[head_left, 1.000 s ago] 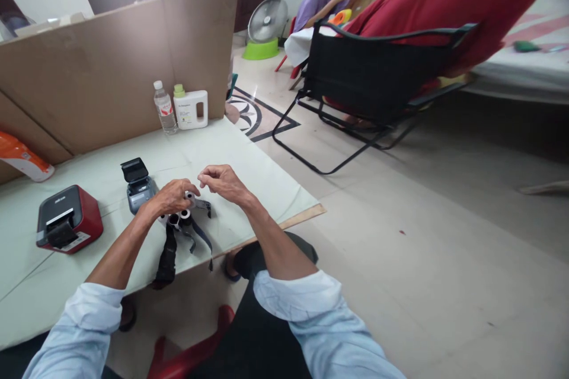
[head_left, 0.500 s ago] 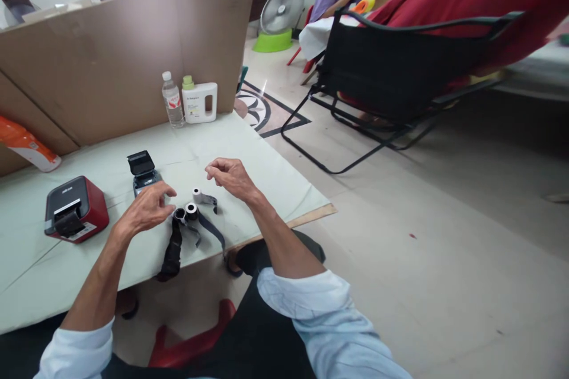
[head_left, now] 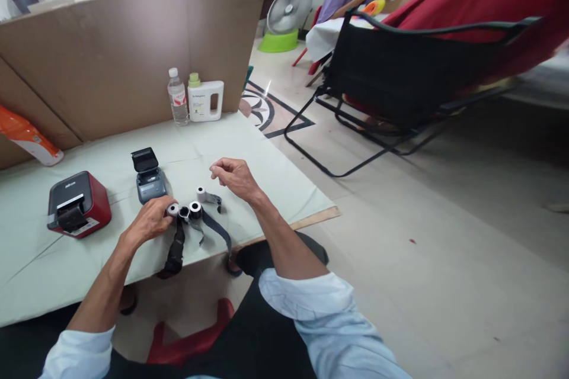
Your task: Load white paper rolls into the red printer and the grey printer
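My left hand is closed at the side of a small white-faced roll with a dark core hole, its fingertips gripping it low over the table. Right beside it are a black-rimmed roll and another white-faced roll, with dark and grey strips trailing toward the table edge. A further small roll lies apart with a curled grey strip. My right hand hovers above and right of that roll, fingers curled together with nothing visible in them. A small dark label printer with its lid up stands behind my left hand.
A red and black printer stands at the left. Along the cardboard partition are a water bottle, a white jug and an orange bottle. A black folding chair, a fan and another person are beyond.
My left hand has come down beside the other rolls, and the roll at its fingertips now shows. My right hand keeps its pose. The view has shifted slightly.
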A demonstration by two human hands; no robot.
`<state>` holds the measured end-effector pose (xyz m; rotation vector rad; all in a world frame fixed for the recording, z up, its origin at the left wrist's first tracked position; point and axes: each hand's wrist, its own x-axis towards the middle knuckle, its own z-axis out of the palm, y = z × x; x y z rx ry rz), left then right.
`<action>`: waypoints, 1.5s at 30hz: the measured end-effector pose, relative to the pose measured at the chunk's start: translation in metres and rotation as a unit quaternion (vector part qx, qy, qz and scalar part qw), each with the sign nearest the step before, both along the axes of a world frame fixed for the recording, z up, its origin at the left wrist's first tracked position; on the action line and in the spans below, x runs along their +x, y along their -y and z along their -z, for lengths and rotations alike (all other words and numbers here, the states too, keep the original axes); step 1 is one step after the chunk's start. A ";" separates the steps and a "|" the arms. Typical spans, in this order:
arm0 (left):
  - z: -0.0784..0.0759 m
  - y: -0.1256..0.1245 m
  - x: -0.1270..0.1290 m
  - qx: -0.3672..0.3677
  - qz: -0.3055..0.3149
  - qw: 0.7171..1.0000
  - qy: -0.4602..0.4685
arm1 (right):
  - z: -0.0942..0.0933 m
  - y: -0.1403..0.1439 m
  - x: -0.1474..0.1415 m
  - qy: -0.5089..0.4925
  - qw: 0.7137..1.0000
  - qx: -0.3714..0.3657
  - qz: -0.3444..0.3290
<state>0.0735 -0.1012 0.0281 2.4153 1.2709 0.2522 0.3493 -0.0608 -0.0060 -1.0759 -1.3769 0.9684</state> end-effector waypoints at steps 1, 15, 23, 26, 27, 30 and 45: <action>-0.001 0.000 -0.001 -0.002 0.001 1.000 0.001 | 0.000 0.000 0.000 0.000 1.000 0.001 0.000; -0.031 0.011 -0.005 0.032 0.016 0.999 0.018 | 0.000 -0.002 -0.001 -0.006 1.000 0.005 -0.001; -0.014 0.014 0.028 0.092 0.025 0.992 -0.078 | -0.002 -0.002 -0.001 -0.022 1.000 0.007 0.001; -0.012 0.013 0.025 0.093 0.024 0.992 -0.085 | -0.003 -0.002 -0.001 -0.027 1.000 0.011 0.001; -0.012 0.013 0.023 0.090 0.024 0.992 -0.085 | -0.003 -0.002 -0.001 -0.029 1.000 0.012 0.001; -0.014 0.013 0.020 0.083 0.027 0.993 -0.074 | -0.003 -0.002 -0.002 -0.033 0.999 0.010 -0.003; -0.024 0.016 0.023 0.067 -0.006 0.998 0.000 | -0.005 0.001 -0.003 -0.034 0.999 0.006 -0.022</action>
